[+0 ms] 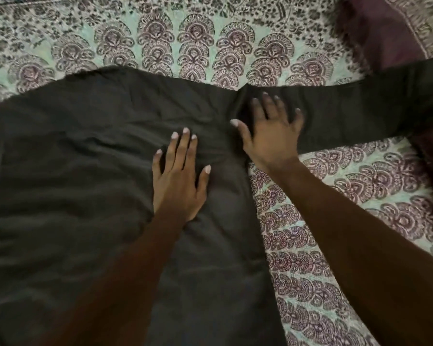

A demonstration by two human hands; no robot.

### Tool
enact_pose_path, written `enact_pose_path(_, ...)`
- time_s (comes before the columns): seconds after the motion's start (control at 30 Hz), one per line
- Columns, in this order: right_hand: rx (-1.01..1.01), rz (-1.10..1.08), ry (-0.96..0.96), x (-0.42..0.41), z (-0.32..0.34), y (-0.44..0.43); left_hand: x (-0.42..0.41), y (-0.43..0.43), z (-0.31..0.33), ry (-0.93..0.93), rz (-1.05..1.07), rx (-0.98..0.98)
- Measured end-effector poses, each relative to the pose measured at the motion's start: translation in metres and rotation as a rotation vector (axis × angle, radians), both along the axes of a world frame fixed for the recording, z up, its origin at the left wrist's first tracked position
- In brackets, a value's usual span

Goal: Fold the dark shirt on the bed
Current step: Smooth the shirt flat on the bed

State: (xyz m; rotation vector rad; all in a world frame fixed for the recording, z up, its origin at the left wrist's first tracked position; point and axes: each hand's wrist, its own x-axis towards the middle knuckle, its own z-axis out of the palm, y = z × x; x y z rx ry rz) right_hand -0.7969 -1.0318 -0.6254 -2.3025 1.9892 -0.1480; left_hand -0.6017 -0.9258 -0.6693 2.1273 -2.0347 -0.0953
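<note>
Under both hands the shirt (pixel 73 171) lay spread across the bed (pixel 335 221), creased and not yet folded. The left hand (pixel 178 181) pressed flat on the body. The right hand (pixel 270 136) pressed flat at the shoulder seam. All fingers (pixel 179 148) were straight and released, gripping nothing. The sleeve (pixel 360 113) ran outward beyond the right hand. Judged step: smoothing before the first fold. The next move would call for gripping the sleeve and carrying it across the body.

No legible text, label, brand, number or sign is present. The dark shirt (pixel 73 171) shows plain fabric only, and the bedspread (pixel 310 245) carries only an ornamental printed pattern with no characters.
</note>
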Motion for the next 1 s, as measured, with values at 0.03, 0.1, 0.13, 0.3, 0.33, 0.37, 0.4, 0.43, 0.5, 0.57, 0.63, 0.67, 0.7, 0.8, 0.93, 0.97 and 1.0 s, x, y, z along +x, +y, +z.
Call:
enact_pose_path(0.03, 0.01, 0.161, -0.024, 0.007, 0.0, -0.002, 0.0, 0.0, -0.001, -0.011, -0.008, 0.003)
enact_pose_path(0.1, 0.097, 0.422, -0.011, 0.013, -0.003, -0.008, 0.0, 0.0, -0.002, -0.017, -0.022, 0.012)
enact_pose_path(0.13, 0.147, 0.441, 0.027, 0.014, -0.007, -0.012, 0.0, -0.001, -0.003, -0.013, -0.024, 0.014)
enact_pose_path(0.3, 0.154, 0.068, -0.012, 0.025, -0.009, -0.031, 0.001, -0.002, -0.005, -0.025, -0.04, 0.012)
enact_pose_path(0.33, 0.137, 0.149, -0.01, 0.03, -0.007, -0.032, 0.001, -0.002, -0.006, -0.027, -0.04, 0.015)
enact_pose_path(0.37, 0.143, 0.268, 0.009, 0.033, -0.006, -0.032, 0.002, -0.002, -0.007, -0.027, -0.035, 0.015)
enact_pose_path(0.4, 0.173, 0.371, 0.039, 0.036, -0.007, -0.033, 0.002, -0.002, -0.008, -0.027, -0.028, 0.016)
enact_pose_path(0.43, 0.21, 0.416, 0.065, 0.037, -0.008, -0.034, 0.002, -0.003, -0.008, -0.028, -0.026, 0.019)
enact_pose_path(0.5, 0.257, 0.326, 0.061, 0.036, -0.009, -0.041, 0.001, -0.002, -0.008, -0.028, -0.021, 0.026)
enact_pose_path(0.57, 0.216, 0.121, -0.048, 0.032, -0.008, -0.044, 0.001, -0.004, -0.008, -0.034, -0.025, 0.045)
enact_pose_path(0.63, 0.07, 0.032, -0.104, 0.023, -0.007, -0.034, 0.001, -0.005, -0.008, -0.037, -0.026, 0.057)
enact_pose_path(0.67, 0.032, 0.03, -0.113, 0.017, -0.007, -0.025, 0.002, -0.005, -0.008, -0.04, -0.029, 0.058)
enact_pose_path(0.7, 0.05, 0.06, -0.111, 0.007, -0.007, -0.015, 0.002, -0.006, -0.008, -0.041, -0.037, 0.055)
enact_pose_path(0.8, 0.159, 0.146, 0.041, -0.037, -0.016, 0.014, 0.002, -0.005, -0.01, -0.029, -0.063, 0.039)
enact_pose_path(0.93, 0.171, -0.181, 0.016, -0.073, -0.02, 0.012, 0.003, -0.006, -0.01, -0.057, -0.065, 0.052)
enact_pose_path(0.97, 0.166, -0.223, -0.017, -0.073, -0.018, 0.007, 0.002, -0.005, -0.008, -0.066, -0.068, 0.069)
enact_pose_path(1.0, 0.158, -0.196, -0.04, -0.072, -0.016, 0.004, 0.001, -0.005, -0.004, -0.07, -0.072, 0.092)
